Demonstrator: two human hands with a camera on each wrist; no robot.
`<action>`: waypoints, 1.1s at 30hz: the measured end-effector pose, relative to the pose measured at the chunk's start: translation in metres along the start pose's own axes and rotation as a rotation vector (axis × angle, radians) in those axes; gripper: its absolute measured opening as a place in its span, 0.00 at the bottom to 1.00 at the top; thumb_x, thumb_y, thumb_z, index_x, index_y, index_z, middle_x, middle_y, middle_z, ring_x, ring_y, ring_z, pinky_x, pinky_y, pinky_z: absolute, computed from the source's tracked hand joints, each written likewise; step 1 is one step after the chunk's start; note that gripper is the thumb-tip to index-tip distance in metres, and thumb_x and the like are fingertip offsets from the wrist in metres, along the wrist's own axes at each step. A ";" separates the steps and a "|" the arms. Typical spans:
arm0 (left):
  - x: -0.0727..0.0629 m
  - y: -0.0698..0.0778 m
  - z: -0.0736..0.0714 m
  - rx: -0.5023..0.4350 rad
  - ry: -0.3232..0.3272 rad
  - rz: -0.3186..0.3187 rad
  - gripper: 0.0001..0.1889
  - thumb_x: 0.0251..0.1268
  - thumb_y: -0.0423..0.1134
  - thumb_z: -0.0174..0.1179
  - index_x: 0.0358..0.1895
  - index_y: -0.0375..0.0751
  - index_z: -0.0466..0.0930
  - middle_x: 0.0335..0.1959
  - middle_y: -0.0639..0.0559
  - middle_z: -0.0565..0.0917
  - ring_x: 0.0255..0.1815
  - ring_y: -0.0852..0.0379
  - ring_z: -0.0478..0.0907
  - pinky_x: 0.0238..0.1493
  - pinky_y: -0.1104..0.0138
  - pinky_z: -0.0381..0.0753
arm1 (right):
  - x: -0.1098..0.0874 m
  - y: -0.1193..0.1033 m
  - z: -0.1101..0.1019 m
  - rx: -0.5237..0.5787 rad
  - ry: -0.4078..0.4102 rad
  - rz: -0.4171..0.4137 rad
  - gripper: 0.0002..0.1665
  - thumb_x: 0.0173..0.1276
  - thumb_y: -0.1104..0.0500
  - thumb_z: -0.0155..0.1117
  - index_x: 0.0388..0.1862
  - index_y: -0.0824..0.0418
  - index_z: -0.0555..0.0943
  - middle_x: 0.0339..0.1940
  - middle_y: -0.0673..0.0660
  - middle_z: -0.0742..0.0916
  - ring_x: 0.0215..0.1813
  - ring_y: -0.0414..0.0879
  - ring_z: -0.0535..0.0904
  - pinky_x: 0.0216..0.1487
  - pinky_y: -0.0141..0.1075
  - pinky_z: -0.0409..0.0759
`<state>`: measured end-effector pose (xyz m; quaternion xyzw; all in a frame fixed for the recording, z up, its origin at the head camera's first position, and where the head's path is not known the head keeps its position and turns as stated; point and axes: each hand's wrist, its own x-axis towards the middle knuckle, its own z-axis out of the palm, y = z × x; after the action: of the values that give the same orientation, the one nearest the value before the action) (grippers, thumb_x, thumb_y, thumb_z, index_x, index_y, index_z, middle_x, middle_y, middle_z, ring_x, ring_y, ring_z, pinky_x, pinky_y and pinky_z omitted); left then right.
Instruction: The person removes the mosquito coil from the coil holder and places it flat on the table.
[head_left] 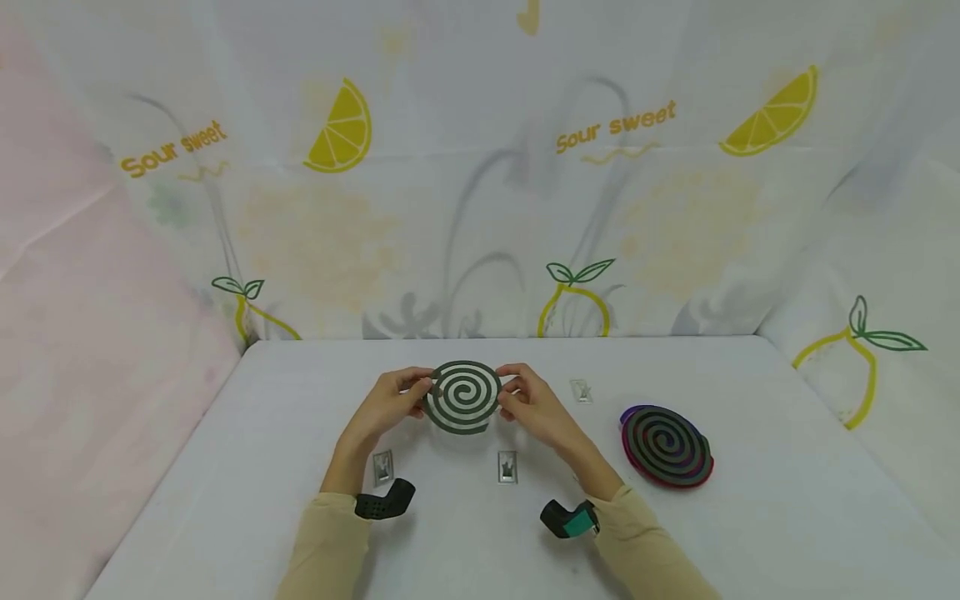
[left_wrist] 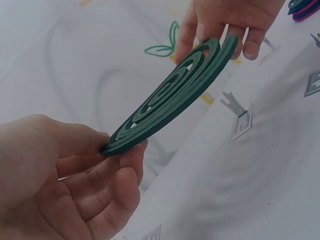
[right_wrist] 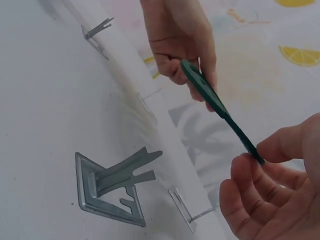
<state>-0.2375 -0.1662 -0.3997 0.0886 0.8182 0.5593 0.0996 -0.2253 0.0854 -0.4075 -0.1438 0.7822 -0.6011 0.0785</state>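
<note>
A dark green mosquito coil (head_left: 465, 391) is held up over the white table, its spiral face toward the head view. My left hand (head_left: 386, 406) pinches its left edge between thumb and fingers. On the opposite edge, my right hand (head_left: 542, 410) pinches it the same way. The left wrist view shows the coil (left_wrist: 165, 107) tilted, with both hands on its rim. Seen nearly edge-on in the right wrist view, the coil (right_wrist: 205, 92) looks thin. Below the hands lie metal coil stands, one stand (head_left: 383, 467) by the left wrist and another stand (head_left: 507, 467) between the forearms.
A stack of coils (head_left: 666, 446), green on top with red and purple edges below, lies to the right. Another metal stand (head_left: 581, 391) sits beyond my right hand. In the right wrist view, a stand (right_wrist: 112, 190) has a raised forked prong. A printed cloth (head_left: 465, 208) hangs behind the table.
</note>
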 end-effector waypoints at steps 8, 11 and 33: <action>-0.001 0.004 0.005 -0.045 -0.020 -0.009 0.21 0.73 0.41 0.49 0.63 0.35 0.70 0.45 0.42 0.84 0.30 0.60 0.77 0.37 0.70 0.79 | -0.003 -0.001 -0.009 -0.040 -0.021 -0.037 0.22 0.69 0.66 0.54 0.61 0.65 0.66 0.39 0.66 0.80 0.36 0.55 0.80 0.38 0.32 0.79; 0.001 0.007 0.007 -0.036 -0.015 -0.001 0.20 0.72 0.41 0.49 0.62 0.37 0.71 0.44 0.44 0.85 0.30 0.59 0.77 0.36 0.69 0.79 | -0.005 -0.003 -0.013 -0.047 -0.018 -0.038 0.22 0.69 0.66 0.55 0.61 0.65 0.66 0.40 0.67 0.80 0.36 0.56 0.80 0.38 0.32 0.78; 0.005 0.010 0.023 -0.106 -0.066 -0.001 0.19 0.70 0.38 0.52 0.62 0.37 0.71 0.46 0.39 0.84 0.31 0.58 0.80 0.36 0.69 0.81 | -0.012 -0.001 -0.034 -0.121 -0.023 -0.078 0.22 0.70 0.64 0.54 0.62 0.65 0.68 0.39 0.65 0.81 0.36 0.57 0.79 0.37 0.35 0.79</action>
<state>-0.2355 -0.1403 -0.3986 0.1011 0.7839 0.5984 0.1314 -0.2243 0.1204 -0.3985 -0.1855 0.8098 -0.5538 0.0553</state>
